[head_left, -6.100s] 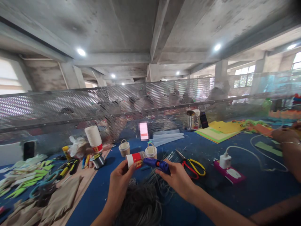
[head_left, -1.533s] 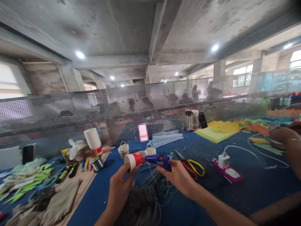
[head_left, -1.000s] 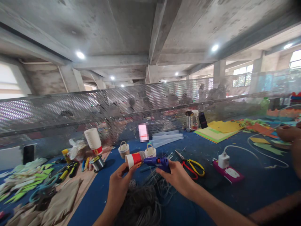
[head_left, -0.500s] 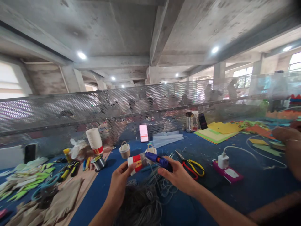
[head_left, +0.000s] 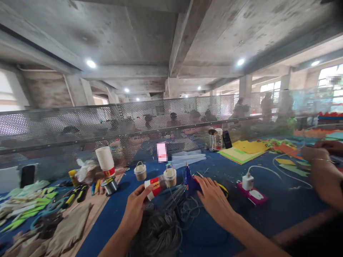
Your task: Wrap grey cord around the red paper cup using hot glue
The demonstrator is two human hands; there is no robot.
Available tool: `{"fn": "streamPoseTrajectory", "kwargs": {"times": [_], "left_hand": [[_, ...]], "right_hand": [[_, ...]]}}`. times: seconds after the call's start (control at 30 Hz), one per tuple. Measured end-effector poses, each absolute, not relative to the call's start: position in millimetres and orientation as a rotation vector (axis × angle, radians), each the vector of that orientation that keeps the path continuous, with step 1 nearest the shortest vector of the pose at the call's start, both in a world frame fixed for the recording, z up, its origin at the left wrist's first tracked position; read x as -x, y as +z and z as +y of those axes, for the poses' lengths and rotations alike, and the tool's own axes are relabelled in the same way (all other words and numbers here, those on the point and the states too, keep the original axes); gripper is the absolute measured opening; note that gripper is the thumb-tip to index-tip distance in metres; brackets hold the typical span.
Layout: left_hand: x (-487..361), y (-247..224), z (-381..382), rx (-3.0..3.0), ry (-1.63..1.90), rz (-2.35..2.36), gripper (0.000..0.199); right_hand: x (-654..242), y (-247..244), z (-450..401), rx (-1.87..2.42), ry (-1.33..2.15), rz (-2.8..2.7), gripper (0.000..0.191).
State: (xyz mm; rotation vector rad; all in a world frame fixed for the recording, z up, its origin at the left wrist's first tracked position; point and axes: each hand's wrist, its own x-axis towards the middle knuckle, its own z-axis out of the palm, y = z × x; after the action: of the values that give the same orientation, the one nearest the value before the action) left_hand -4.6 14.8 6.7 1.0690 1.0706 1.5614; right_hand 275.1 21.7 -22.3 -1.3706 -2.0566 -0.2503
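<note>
Glue gun (head_left: 189,182) swung nozzle-up, farther right of paper cup (head_left: 153,188) gripped by left hand (head_left: 136,202); gun touched by opened right hand (head_left: 214,197).

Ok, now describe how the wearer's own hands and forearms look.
Both the left hand and right hand are ungloved. The left forearm and right forearm show no sleeve within view. No watch, bracelet or ring can be made out.
</note>
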Motion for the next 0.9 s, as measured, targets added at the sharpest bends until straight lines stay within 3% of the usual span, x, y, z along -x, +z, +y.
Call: {"fn": "streamPoseTrajectory", "kwargs": {"times": [0.3, 0.7, 0.8, 0.9], "left_hand": [[3.8, 4.2, 14.0, -1.136, 1.527, 1.1, 0.036], [1.4, 4.3, 10.9, -1.117, 1.558, 1.036, 0.038], [0.8, 4.1, 11.0, -1.129, 1.53, 1.017, 0.037], [0.4, 3.3, 10.8, -1.145, 1.52, 1.024, 0.036]], "right_hand": [[-322.9, -55.7, 39.9, 1.82, -0.331, -2.046, 0.036], [-320.6, -38.0, 29.0, 1.801, -0.362, -2.024, 0.041], [-299.3, -17.3, 17.9, 1.539, -0.143, -1.979, 0.037], [-263.3, -2.6, 12.4, 1.152, 0.389, -1.928, 0.041]]}}
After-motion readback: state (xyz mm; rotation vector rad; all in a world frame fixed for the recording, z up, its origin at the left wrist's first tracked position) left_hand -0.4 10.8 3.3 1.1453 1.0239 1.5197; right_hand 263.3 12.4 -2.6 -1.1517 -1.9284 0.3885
